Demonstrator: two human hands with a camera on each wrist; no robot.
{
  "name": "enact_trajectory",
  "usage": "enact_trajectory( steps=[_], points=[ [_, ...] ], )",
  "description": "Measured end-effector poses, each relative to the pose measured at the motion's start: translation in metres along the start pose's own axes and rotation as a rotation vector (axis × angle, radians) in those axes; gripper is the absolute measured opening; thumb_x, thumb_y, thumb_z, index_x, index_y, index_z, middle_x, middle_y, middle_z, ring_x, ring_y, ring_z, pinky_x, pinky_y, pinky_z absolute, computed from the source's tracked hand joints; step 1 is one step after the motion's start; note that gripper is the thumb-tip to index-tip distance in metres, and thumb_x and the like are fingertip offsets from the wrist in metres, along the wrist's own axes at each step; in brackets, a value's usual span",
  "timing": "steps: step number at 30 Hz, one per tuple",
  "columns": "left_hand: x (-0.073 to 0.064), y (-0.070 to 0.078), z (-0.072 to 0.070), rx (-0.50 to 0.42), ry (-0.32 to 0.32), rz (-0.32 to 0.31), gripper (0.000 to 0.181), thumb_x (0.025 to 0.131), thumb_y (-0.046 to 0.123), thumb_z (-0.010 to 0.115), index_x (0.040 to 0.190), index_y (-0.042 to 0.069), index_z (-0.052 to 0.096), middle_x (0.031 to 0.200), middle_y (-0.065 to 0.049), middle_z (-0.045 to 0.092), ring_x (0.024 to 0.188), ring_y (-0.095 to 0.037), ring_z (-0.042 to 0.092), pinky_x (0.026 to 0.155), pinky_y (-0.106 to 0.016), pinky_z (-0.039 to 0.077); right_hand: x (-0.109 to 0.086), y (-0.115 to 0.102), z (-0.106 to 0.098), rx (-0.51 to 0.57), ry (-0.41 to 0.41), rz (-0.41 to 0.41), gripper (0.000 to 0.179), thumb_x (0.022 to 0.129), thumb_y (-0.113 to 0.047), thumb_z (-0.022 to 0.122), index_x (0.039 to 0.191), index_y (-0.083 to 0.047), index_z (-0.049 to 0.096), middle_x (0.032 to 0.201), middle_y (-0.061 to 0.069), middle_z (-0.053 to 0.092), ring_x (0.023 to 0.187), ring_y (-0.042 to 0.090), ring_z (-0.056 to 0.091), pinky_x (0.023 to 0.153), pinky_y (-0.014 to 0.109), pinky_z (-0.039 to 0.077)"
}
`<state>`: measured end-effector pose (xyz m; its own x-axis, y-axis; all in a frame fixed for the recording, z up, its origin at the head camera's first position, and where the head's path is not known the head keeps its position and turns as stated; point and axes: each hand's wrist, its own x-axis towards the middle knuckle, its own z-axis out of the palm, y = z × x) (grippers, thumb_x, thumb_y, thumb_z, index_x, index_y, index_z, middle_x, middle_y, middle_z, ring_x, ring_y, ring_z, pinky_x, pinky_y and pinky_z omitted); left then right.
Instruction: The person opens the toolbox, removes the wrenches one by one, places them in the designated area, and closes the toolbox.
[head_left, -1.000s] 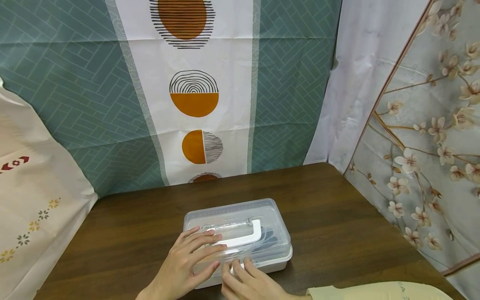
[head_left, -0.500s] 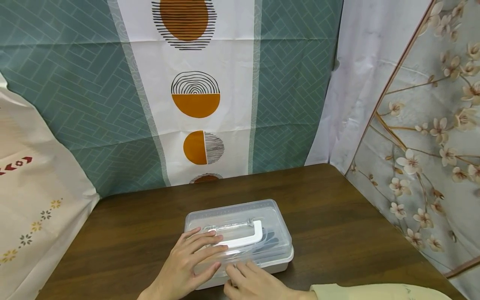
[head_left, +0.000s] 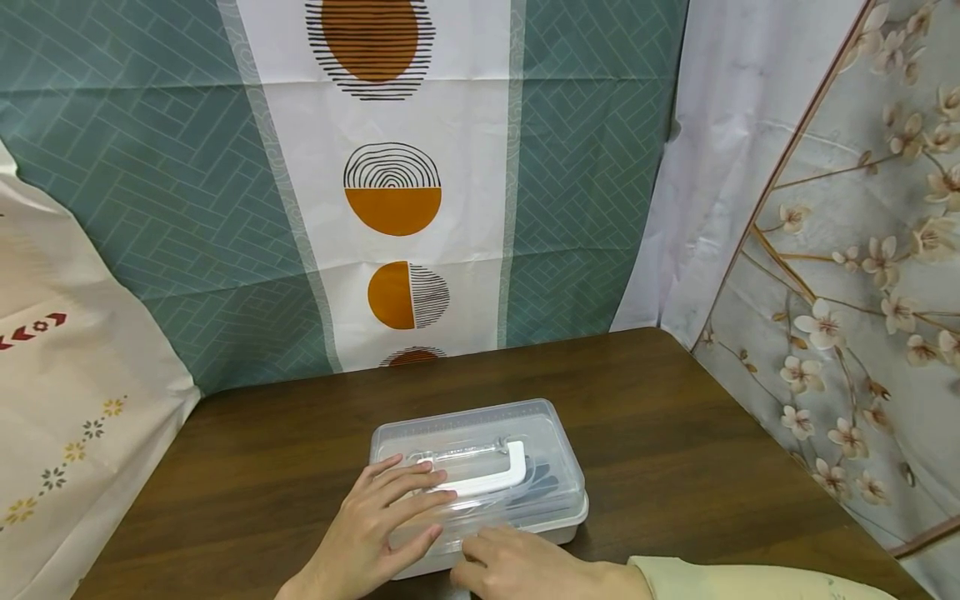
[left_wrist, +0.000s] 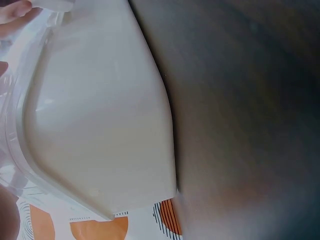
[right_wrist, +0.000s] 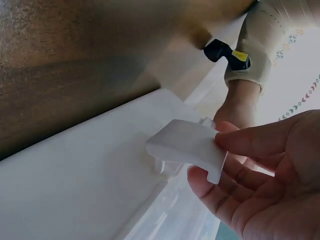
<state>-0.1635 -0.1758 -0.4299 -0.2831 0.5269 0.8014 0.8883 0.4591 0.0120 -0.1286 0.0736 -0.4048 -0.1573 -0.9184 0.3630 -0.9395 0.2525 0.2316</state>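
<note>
Lower centre of the frame, my left hand (head_left: pixel 375 518) spreads its fingers on the clear lid (head_left: pixel 457 423) of the box (head_left: pixel 558 532), whose long axis climbs slightly rightward. My right hand (head_left: pixel 525 565), nearer the front-edge white latch (right_wrist: pixel 187 142), pinches it.

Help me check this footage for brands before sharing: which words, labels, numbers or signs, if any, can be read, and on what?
No words, numbers or brands can be read.
Box lid: fine ruler-like marks along the far edge, too small to read.
Yellow label on the black wrist device: too blurred to read.
Right sleeve: faint print, unreadable.
</note>
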Motion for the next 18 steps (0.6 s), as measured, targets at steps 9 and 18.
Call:
enact_trajectory(
  steps=[9, 18],
  points=[
    [0.0, 0.0, 0.0, 0.002, -0.006, -0.005, 0.03, 0.106, 0.041, 0.059, 0.126, 0.026, 0.075, 0.126, 0.002, 0.072, 0.116, -0.02, 0.067, 0.121, -0.037, 0.03, 0.0, 0.0, 0.0, -0.004, 0.002, -0.032, 0.012, 0.089, -0.023, 0.077, 0.099, -0.019, 0.071, 0.082, -0.012, 0.058, 0.071, -0.004, 0.047, 0.066, 0.006, 0.038],
    [0.0, 0.0, 0.0, 0.002, -0.003, -0.001, 0.03, 0.106, 0.041, 0.059, 0.126, 0.026, 0.075, 0.127, 0.001, 0.072, 0.115, -0.02, 0.068, 0.121, -0.038, 0.03, -0.004, -0.002, 0.012, 0.115, -0.054, -0.036, 0.008, 0.095, -0.025, 0.072, 0.098, -0.019, 0.068, 0.085, -0.012, 0.054, 0.072, -0.007, 0.039, 0.065, 0.003, 0.034]
  ],
)
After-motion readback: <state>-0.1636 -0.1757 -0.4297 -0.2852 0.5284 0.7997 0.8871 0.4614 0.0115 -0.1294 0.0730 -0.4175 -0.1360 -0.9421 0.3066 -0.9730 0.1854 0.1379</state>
